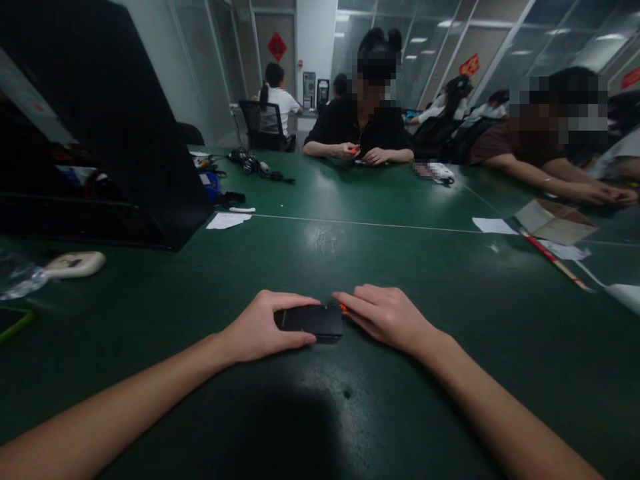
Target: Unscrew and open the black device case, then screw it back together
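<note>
Left hand (257,328) clamped on black box (317,320), near side of green counter (400,247) | Right hand (387,313) at box's right end, by orange item (343,308), grip unclear | Seemingly working that end; calls for steady box

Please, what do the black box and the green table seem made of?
Black box: perhaps plastic or coated card, fairly matte; its top is smooth, with little shine.
Green table: probably laminate or painted board, semi-gloss, because it shows blurred light reflections.

Wearer's two hands (257,327) (393,313), one small black case (320,320), two computer towers (309,88) (323,93), three red decorations (277,47) (469,65) (632,78)
</note>
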A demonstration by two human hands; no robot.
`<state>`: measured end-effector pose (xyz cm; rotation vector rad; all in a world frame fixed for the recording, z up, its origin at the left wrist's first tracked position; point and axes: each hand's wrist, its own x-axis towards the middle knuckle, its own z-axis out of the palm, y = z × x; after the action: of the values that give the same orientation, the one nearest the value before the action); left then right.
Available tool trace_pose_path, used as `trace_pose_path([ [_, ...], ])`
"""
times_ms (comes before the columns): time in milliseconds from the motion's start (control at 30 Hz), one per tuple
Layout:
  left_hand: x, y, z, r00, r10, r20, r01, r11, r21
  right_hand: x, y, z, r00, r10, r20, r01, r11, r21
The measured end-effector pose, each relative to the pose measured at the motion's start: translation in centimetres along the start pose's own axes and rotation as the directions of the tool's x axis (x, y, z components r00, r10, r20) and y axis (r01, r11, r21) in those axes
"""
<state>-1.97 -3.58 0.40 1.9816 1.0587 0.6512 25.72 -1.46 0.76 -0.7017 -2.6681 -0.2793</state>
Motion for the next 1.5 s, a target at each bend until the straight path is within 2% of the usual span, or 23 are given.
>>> trace_pose_path([
  [67,0.0,-0.3,-0.3,0.999,0.030,0.014,-0.030,0.999,-0.010,-0.2,0.1,0.2,0.997,-0.043,-0.061,0.038,0.995,-0.087],
  [167,-0.4,-1.0,-1.2,0.997,0.068,0.045,-0.068,0.998,-0.004,-0.3,-0.1,0.3,0.992,-0.083,-0.092,0.068,0.986,-0.153],
  [367,-1.2,-1.8,-2.1,0.998,0.036,0.049,-0.038,0.998,0.044,-0.2,-0.2,0.4,0.990,-0.108,-0.092,0.100,0.991,-0.092],
  [567,-1.0,-1.2,-1.9,0.997,0.022,0.073,-0.020,0.999,-0.029,-0.4,0.6,-0.1,0.989,-0.076,-0.124,0.073,0.997,-0.029],
  [800,-1.1,-1.2,-2.0,0.998,-0.021,0.066,0.024,0.998,-0.054,-0.5,0.6,-0.1,0.981,-0.096,-0.166,0.087,0.994,-0.059],
  [1067,-1.1,-1.1,-2.0,0.998,-0.037,0.059,0.043,0.994,-0.099,-0.6,0.5,-0.3,0.984,-0.086,-0.159,0.076,0.995,-0.066],
  [1333,-1.0,-1.3,-1.9,0.999,0.013,0.042,-0.009,0.995,-0.097,0.3,-0.6,0.4,0.992,-0.078,-0.102,0.066,0.991,-0.116],
  [1400,-1.0,-1.4,-1.8,0.999,0.036,0.037,-0.033,0.996,-0.086,0.5,-0.9,0.5,0.997,-0.044,-0.057,0.041,0.998,-0.054],
  [1500,-1.0,-1.3,-1.8,0.996,0.077,0.045,-0.073,0.994,-0.075,0.7,-1.2,0.6,0.998,0.046,0.035,-0.052,0.980,0.193],
])
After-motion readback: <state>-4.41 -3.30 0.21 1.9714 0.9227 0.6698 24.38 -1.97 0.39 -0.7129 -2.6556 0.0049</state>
